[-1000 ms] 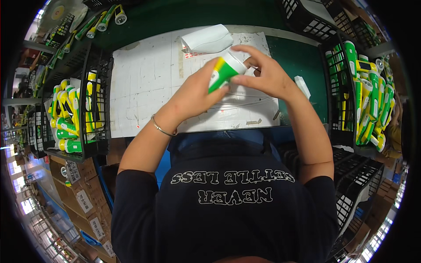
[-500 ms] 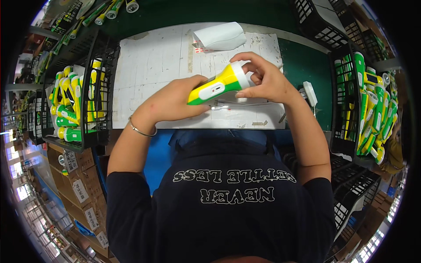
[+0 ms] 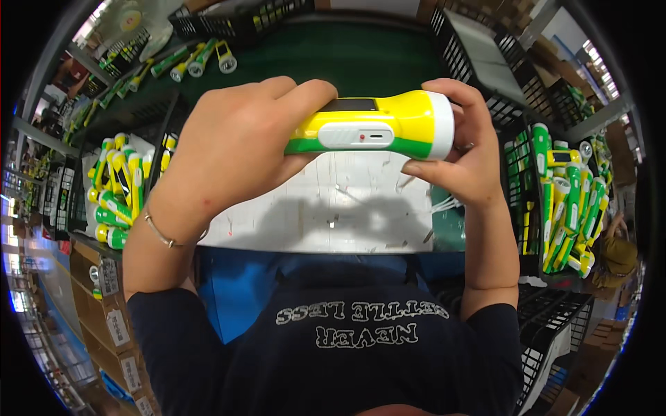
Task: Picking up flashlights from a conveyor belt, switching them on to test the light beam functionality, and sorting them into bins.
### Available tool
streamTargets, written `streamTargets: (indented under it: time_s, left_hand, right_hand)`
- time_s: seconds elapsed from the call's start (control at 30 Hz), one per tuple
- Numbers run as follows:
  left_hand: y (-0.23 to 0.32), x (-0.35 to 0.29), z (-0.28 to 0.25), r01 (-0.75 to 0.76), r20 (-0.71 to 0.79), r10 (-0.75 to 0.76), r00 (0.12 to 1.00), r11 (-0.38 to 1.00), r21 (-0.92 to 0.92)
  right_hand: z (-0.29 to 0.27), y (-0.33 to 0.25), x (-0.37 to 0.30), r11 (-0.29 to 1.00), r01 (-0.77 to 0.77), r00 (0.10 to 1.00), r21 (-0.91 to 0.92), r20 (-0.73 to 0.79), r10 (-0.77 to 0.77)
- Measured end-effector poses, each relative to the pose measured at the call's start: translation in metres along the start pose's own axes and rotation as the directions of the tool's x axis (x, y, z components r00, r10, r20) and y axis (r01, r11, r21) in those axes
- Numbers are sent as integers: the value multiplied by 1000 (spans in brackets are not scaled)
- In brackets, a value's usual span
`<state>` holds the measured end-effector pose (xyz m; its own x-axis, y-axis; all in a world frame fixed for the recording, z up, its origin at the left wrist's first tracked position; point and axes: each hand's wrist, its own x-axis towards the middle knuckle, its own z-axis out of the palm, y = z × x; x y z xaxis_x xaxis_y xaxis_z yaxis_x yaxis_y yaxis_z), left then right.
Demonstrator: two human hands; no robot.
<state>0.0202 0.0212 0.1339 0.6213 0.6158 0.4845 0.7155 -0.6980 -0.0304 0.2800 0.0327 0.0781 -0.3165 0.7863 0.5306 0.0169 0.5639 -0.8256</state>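
Note:
A yellow and green flashlight [image 3: 409, 119] with a white head ring is held level above the work board, close to the camera. Its side carries a white panel with a small red dot and a slot, and a dark panel shows on top. My left hand [image 3: 243, 135] is wrapped round the handle end, which it hides. At the wide head, my right hand [image 3: 472, 142] grips the white ring, thumb below and fingers over the rim and lens side. The lens itself faces away and cannot be seen.
Black crates of similar flashlights stand left [image 3: 121, 180] and right [image 3: 569, 201]. More flashlights [image 3: 195, 66] lie on the green table [image 3: 361, 55] at the far left. A white board [image 3: 312, 222] lies beneath my hands. A white cable [image 3: 444, 204] is near its right edge.
Both hands have raised the flashlight toward the camera and turned it from slanted to nearly level. The dark top panel now shows more. My hands now hide the rolled white sheet's place.

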Motion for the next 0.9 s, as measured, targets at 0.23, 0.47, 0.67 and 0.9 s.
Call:
streamTargets:
  time_s: [0.23,0.47,0.67,0.9]
  left_hand:
    - [16,46,-75,-121,-255,215,943,934,337]
    - [27,51,-97,-118,-363,356,861,835,538]
    - [27,34,-86,-120,-203,157,966,975,185]
    - [-91,-98,-69,450,-585,-503,636,858,-249]
  right_hand:
    - [-25,-64,37,936,344,936,-68,-51,-348]
    - [-34,-91,40,889,443,894,-121,-13,-447]
    - [-28,-86,32,930,348,934,-116,-42,-354]
    - [-21,-32,14,988,114,991,-105,-58,-120]
